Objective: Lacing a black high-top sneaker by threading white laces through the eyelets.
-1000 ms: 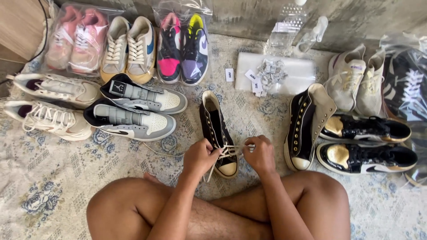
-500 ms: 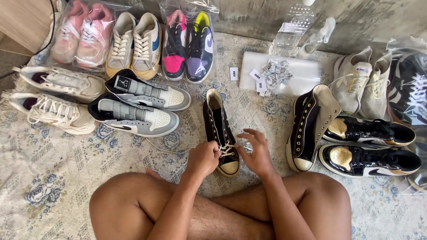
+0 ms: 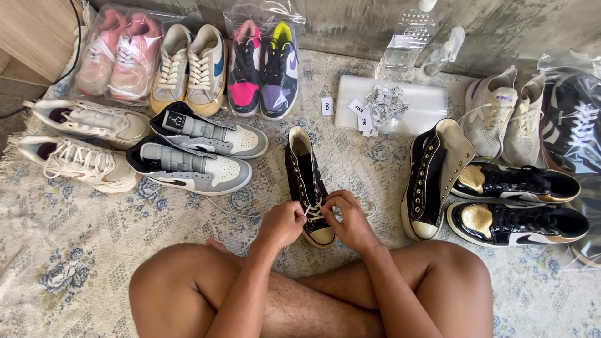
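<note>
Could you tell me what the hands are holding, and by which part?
Both hands, left hand and right hand, pinch the white lace near the toe of the black high-top shoe.

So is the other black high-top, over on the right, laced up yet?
No. The black high-top lies unlaced: its gold eyelets show bare, with no lace through them.

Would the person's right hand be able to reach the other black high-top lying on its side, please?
Probably yes: the right hand is on the laces, and only bare rug separates it from the black high-top on its side.
</note>
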